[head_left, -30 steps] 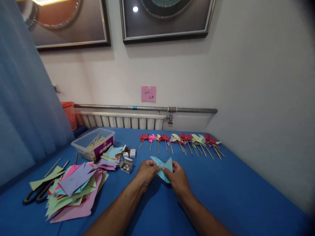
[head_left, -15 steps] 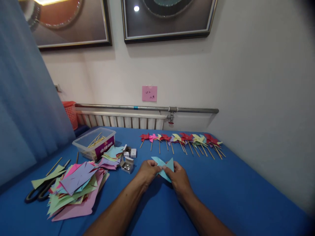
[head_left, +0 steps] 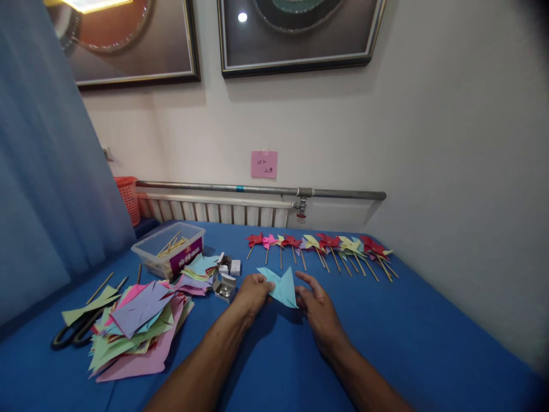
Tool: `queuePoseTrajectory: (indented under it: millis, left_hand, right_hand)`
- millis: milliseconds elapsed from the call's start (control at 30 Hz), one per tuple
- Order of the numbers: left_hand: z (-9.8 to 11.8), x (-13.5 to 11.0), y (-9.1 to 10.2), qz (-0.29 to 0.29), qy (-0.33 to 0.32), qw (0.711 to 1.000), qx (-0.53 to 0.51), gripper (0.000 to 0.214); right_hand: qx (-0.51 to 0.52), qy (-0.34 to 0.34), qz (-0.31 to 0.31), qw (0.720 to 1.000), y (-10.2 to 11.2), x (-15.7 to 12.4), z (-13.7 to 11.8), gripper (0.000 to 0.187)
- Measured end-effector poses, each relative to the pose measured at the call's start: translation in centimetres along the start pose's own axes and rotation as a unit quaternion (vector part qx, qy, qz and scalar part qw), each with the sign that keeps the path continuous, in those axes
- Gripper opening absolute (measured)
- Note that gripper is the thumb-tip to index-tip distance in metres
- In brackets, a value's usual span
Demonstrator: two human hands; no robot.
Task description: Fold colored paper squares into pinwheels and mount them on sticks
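My left hand pinches a light blue folded paper pinwheel piece just above the blue table. My right hand sits just right of the paper, fingers spread and apart from it, holding nothing. A small open box of metal pins lies just left of my left hand. A row of several finished paper pinwheels on wooden sticks lies along the far side of the table.
A pile of cut coloured paper squares covers the left of the table, black scissors beside it. A clear plastic tub of wooden sticks stands behind. A radiator, a pipe and an orange basket line the wall.
My right hand has let go of the blue paper and opened its fingers. The paper now stays in my left hand alone, turned a little. The view has shifted slightly.
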State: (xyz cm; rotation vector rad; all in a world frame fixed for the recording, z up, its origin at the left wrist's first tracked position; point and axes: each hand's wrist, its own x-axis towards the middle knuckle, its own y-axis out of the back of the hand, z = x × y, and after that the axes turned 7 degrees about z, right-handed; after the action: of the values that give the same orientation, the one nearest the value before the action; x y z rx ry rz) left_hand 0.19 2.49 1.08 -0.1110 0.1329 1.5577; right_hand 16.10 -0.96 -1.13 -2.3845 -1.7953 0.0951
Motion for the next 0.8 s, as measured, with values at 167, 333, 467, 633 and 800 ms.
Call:
queuePoseTrajectory:
  millis: [167, 333, 467, 633, 800]
  left_hand:
    - [0.7, 0.0, 0.7, -0.002, 0.002, 1.000, -0.003, 0.017]
    - [0.0, 0.2, 0.6, -0.027, -0.009, 1.000, 0.006, 0.013]
    - [-0.7, 0.3, 0.1, -0.044, -0.030, 0.998, 0.022, 0.016]
    - [-0.5, 0.0, -0.4, -0.056, -0.036, 0.997, 0.031, 0.015]
    - [-0.5, -0.2, -0.6, -0.061, -0.034, 0.997, 0.017, 0.014]
  right_hand:
    - [-0.058, 0.071, -0.095, 0.991, 0.2, -0.6, -0.7, 0.052]
    - [-0.128, 0.089, -0.092, 0.984, 0.1, -0.9, -0.8, 0.026]
    - [-0.132, 0.085, -0.092, 0.983, 0.2, -0.7, -0.6, 0.027]
    - [-0.156, 0.088, -0.082, 0.980, 0.2, -0.6, -0.3, 0.028]
    - [-0.153, 0.080, -0.060, 0.983, 0.0, -0.5, 0.4, 0.026]
